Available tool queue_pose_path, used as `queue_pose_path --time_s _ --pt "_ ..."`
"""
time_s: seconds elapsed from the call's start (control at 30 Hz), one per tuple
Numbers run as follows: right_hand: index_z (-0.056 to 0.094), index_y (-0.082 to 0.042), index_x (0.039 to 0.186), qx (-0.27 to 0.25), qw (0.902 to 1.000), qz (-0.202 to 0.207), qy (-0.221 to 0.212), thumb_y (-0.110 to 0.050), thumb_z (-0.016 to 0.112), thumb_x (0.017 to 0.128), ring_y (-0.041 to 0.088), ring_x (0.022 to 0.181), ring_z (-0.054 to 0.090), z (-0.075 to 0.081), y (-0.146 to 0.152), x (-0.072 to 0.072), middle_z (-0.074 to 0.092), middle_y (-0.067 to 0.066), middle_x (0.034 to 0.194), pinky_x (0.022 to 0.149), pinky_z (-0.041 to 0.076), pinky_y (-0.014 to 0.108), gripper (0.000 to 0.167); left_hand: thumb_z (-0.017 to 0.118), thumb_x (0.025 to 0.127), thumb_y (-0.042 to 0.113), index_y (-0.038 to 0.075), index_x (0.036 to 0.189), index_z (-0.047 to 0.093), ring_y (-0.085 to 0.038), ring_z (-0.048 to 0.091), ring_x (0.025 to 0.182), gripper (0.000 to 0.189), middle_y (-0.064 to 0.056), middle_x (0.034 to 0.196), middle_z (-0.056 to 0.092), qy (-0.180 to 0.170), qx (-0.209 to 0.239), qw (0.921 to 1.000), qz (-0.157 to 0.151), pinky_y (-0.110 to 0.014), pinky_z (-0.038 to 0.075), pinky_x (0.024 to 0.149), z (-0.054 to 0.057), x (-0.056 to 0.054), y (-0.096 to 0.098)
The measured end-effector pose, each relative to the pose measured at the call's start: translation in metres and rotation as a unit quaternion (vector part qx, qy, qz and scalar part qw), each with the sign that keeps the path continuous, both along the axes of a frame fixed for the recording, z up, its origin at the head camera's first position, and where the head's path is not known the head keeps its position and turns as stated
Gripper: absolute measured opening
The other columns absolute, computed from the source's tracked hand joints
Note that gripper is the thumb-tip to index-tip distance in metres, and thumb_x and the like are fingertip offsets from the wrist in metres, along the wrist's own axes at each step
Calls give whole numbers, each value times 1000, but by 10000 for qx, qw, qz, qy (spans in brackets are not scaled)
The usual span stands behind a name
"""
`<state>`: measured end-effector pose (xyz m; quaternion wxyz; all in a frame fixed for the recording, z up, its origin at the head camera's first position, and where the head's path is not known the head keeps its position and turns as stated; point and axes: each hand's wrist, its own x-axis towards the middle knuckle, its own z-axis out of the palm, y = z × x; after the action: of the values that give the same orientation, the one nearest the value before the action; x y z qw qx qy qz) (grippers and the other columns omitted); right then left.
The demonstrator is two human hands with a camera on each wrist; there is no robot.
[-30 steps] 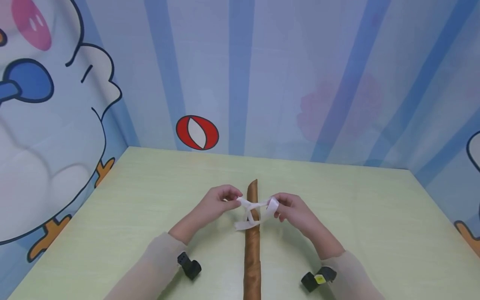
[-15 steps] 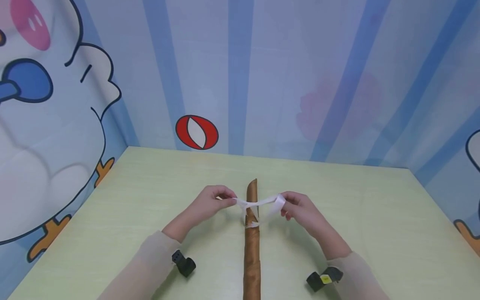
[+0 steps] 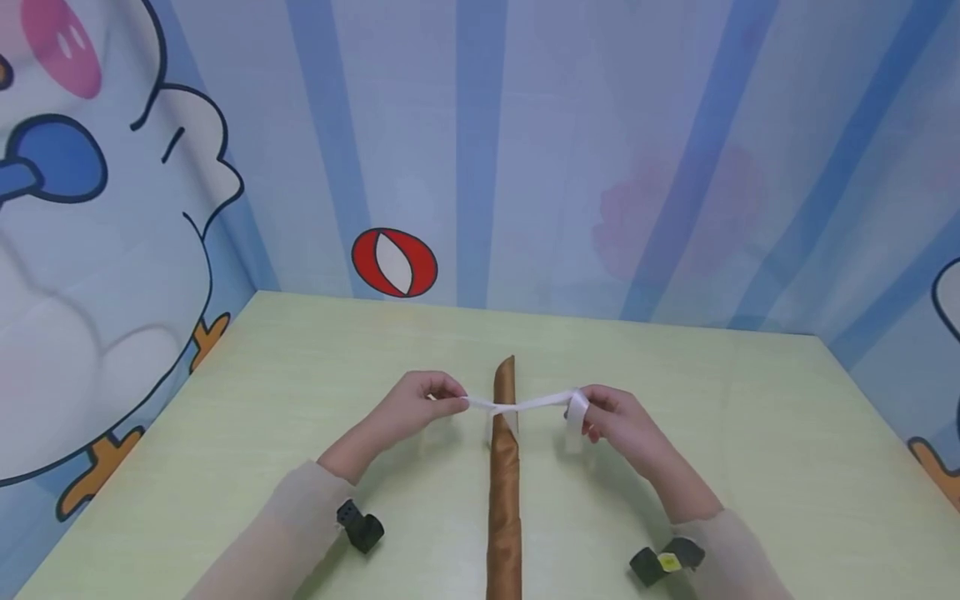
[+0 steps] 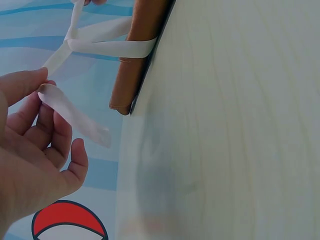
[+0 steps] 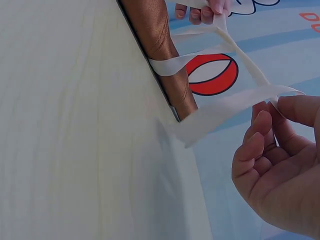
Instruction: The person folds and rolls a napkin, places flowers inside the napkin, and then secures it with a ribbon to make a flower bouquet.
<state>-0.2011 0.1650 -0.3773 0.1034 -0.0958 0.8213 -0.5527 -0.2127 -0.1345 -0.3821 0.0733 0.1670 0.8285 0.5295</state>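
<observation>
A long brown satin-wrapped roll [image 3: 504, 500] lies on the table, pointing away from me. Around its far part loops a white ribbon [image 4: 115, 48], whose two ends cross in a half knot above the roll. My left hand [image 3: 422, 406] pinches one end between thumb and fingertips, left of the roll. On the other side my right hand [image 3: 611, 414] pinches the other end, and a loose tail hangs from its fingers. In both wrist views the knot stands off the roll, with the loop still slack around it.
The pale yellow-green table [image 3: 360, 350] reaches back to a blue striped cloth backdrop [image 3: 555, 167] with cartoon prints. A black wrist camera [image 3: 362, 527] sits on the left sleeve, another black camera [image 3: 666, 561] on the right.
Both hands have moved apart, the right one farther, drawing the ribbon ends out straighter. The crossing has tightened and the loose ribbon over the roll has pulled in.
</observation>
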Motion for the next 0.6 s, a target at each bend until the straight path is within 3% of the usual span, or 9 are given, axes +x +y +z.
queue_pose_path --time_s 0.33,0.6 --pt "56 11 115 81 9999 -66 -37 -9 49 97 17 73 51 -6 16 4 56 5 78 66 47 28 27 67 90 13 3 96 71 -17 52 77 13 -8 86 66 -51 -235 9997 102 -29 43 69 -1 1 -8" --pt "55 11 118 159 9997 -49 -191 -9 49 98 15 72 51 -11 25 8 56 4 78 66 47 28 29 67 90 15 5 98 73 -17 52 79 14 -2 86 67 -185 -524 9979 326 -28 44 69 -7 2 -18"
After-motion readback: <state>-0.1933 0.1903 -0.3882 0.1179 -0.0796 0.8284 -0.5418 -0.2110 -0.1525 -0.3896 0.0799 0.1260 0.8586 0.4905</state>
